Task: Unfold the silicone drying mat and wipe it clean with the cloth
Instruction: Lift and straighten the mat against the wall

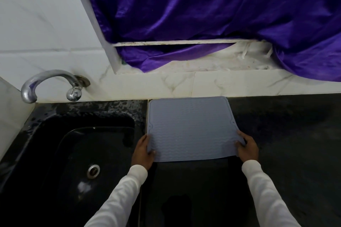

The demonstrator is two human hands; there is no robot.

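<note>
A pale blue-grey silicone drying mat point(191, 127) with a wavy ribbed surface lies on the dark counter, its far edge against the tiled wall. My left hand point(144, 151) grips the mat's near left corner, thumb on top. My right hand point(246, 148) grips the near right corner the same way. The near edge looks slightly raised off the counter. No cloth is visible.
A black sink point(77, 155) with a metal drain point(93, 171) sits just left of the mat. A chrome tap point(49, 84) juts from the wall above it. Purple fabric point(203, 14) hangs over the window ledge behind. Dark counter point(291, 134) extends to the right.
</note>
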